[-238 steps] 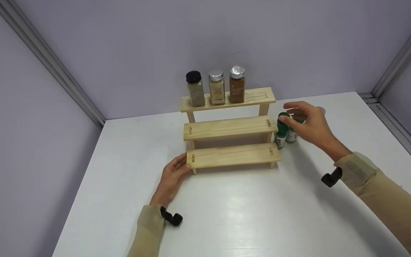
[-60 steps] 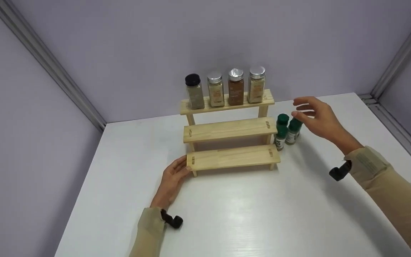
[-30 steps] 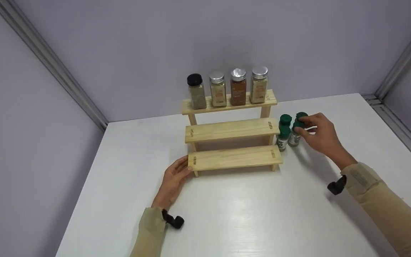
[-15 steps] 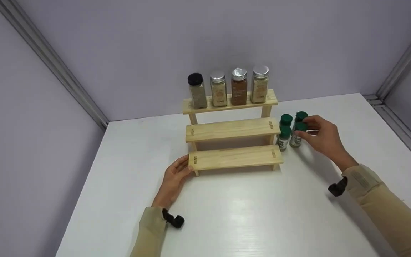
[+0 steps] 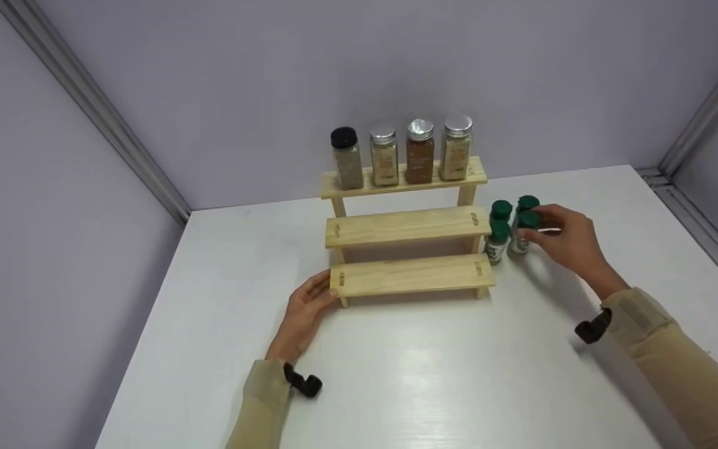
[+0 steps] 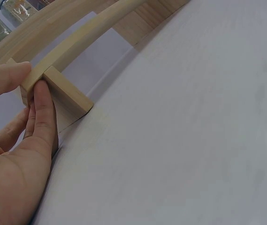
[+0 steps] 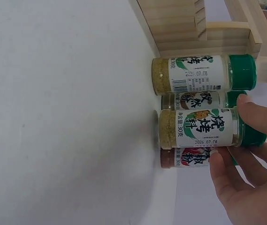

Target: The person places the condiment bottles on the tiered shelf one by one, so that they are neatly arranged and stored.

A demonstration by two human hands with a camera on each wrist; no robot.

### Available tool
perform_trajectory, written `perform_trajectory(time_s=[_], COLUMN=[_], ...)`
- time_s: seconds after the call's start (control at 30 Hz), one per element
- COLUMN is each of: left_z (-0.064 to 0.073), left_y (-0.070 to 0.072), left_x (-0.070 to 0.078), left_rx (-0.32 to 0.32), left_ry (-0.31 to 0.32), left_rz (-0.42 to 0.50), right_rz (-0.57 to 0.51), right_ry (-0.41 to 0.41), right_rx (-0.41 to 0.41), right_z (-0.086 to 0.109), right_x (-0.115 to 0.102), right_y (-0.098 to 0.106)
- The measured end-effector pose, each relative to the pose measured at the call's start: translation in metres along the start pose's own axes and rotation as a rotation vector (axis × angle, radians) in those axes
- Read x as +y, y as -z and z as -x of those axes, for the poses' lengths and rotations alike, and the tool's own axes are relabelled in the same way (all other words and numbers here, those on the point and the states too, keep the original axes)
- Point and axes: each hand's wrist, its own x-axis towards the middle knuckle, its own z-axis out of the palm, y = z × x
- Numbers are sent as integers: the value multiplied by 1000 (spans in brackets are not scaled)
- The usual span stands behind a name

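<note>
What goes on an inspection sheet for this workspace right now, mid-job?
Surface: white tabletop, light glare toward the front.
Job things: three-tier wooden rack; four jars upright on its top shelf; four green-capped bottles upright beside its right end.
Clutter: nothing seen.
Grips: left hand grips the lowest shelf at its left end; right hand pinches the near right bottle around its cap.
Cables: nothing seen.
Surroundings: pale walls, metal strips at the corners.

"What clothing can you see from over there?"

"Long beige cloth: a left sleeve and a matching right sleeve, its cuff bearing a rectangular patch."

"Anything else worn?"

"A black left wrist camera and a black right wrist camera, each with a stubby knob."
</note>
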Motion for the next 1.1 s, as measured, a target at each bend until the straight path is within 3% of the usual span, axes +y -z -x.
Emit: perform_trajectory(time_s=[0.2,0.37,0.6,0.77,1.1], left_z=[0,0,1,0,-2], left_y=[1,2,1,0,0], left_x=[0,-1,-1,-1,-2], left_rx=[-1,-9,-13,-9,-2], left_ry=[-14,-19,-1,-3,-11], left_rz=[-8,-14,10,7,22], right_rz=[-28,-64,-160,-215,-303], right_ry=[37,1,37,65,187], right_rx=[54,99,138,123,58], right_z=[-5,-11,-19,-24,-41], right_x=[-26,-50,-84,-113,-172], right_y=[18,31,36,25,-24])
